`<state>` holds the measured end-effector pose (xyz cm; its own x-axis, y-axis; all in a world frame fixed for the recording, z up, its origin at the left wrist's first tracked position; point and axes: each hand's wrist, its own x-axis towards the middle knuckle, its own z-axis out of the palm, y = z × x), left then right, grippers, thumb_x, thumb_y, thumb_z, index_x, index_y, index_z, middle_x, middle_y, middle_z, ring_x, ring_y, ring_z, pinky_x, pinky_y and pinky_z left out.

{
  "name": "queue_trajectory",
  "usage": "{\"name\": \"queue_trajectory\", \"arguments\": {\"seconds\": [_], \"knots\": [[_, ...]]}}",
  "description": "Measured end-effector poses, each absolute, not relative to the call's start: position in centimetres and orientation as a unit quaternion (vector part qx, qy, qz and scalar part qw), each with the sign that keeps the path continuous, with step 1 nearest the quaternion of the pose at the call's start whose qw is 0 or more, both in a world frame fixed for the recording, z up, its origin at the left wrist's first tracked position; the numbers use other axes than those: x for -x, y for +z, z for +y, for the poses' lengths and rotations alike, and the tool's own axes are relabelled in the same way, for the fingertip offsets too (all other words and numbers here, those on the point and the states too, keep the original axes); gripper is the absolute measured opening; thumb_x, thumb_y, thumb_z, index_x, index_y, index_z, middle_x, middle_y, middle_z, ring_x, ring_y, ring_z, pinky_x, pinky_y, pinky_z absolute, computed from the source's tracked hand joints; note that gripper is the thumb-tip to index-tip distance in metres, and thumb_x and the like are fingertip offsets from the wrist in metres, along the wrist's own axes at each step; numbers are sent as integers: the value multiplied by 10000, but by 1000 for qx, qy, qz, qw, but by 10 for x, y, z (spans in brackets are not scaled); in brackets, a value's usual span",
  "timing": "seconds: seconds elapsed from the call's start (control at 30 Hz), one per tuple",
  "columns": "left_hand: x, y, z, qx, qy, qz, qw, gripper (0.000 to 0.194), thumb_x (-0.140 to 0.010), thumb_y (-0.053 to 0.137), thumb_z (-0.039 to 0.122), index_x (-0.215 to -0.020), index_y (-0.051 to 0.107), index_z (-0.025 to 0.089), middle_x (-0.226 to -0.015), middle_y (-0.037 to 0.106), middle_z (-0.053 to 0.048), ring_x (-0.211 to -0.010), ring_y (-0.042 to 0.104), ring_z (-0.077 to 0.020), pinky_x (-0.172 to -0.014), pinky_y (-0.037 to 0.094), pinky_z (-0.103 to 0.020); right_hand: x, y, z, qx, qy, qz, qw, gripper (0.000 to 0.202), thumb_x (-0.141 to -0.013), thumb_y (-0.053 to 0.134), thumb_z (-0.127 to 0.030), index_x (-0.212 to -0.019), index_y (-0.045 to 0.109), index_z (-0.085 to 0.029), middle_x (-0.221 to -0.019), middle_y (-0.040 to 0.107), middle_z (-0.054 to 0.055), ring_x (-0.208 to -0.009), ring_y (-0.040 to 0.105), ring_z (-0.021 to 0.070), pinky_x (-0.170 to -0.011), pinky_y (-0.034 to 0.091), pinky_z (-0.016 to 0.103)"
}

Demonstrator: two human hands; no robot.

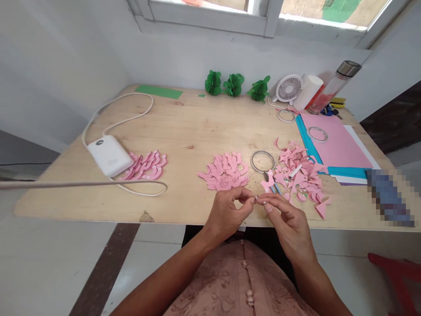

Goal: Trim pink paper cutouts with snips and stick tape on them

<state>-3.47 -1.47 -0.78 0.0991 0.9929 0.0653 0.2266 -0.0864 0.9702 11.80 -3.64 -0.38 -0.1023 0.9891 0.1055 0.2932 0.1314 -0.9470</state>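
Just above the table's front edge, my left hand [228, 210] is closed in a pinch of thumb and forefinger. Its fingertips meet those of my right hand [291, 224], also pinched. Small whitish bits show at the fingertips, too small to name. Right behind my hands lie a pink paper piece with pale spots [270, 181] and blue-handled scissors [275, 188], partly covered by paper. A heap of curved pink paper cut-outs [226, 172] sits beyond my left hand. Beyond my right hand spreads a pile of pink paper scraps [297, 173]. A roll of tape [262, 161] lies flat between them.
At left, a white power bank [110, 156] with a cable rests beside layered pink cut-outs [149, 166]. Green paper ornaments [234, 84] line the wall. A small fan [289, 89], glass bottle [335, 85] and coloured paper sheets [342, 145] occupy the right side.
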Motion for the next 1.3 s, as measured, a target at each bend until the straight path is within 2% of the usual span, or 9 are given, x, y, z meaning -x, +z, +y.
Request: {"name": "queue_trajectory", "arguments": {"seconds": [0.37,0.6,0.87,1.0,1.13,1.3], "knots": [[35,-11,-14,-514,464,508,512,109,-729,617,206,-644,660,153,-650,682,-20,-621,605,-128,-636,489,-237,-120,-1,-37,531,405,-604,434,185,-871,531,-275,-950,696,-246,-1001,680,44,-1015,589,206,-899,451,355],[33,-5,-14,-368,482,506,613,72,-695,648,202,-657,646,141,-615,690,-21,-601,639,-136,-657,522,-258,-124,-5,-43,522,390,-589,479,177,-862,544,-255,-972,682,-269,-1062,680,36,-1096,564,212,-1018,373,426],[32,-3,-16,-349,488,502,623,77,-682,656,215,-650,648,145,-598,694,-25,-598,650,-151,-666,537,-285,-124,-11,-44,531,417,-543,500,216,-841,568,-287,-1023,683,-276,-1140,665,43,-1182,514,234,-1068,305,480],[32,-2,-17,-345,487,498,629,87,-685,657,219,-648,646,141,-605,692,-26,-599,644,-144,-658,528,-274,-124,-15,-45,513,462,-512,511,225,-840,572,-314,-1028,688,-273,-1086,691,47,-1113,570,239,-1024,365,468],[32,-1,-17,-342,484,489,640,88,-701,652,216,-655,637,142,-609,685,-21,-604,636,-132,-657,519,-258,-121,-14,-45,523,455,-506,514,218,-836,579,-320,-1014,694,-268,-1024,712,41,-1075,591,231,-1026,362,455],[35,-1,-17,-355,482,465,652,110,-724,635,244,-771,631,145,-667,701,-43,-632,640,-148,-668,529,-287,-119,-12,-43,530,440,-518,508,211,-834,579,-321,-995,699,-255,-1026,708,48,-1062,595,237,-1017,369,459]]}}
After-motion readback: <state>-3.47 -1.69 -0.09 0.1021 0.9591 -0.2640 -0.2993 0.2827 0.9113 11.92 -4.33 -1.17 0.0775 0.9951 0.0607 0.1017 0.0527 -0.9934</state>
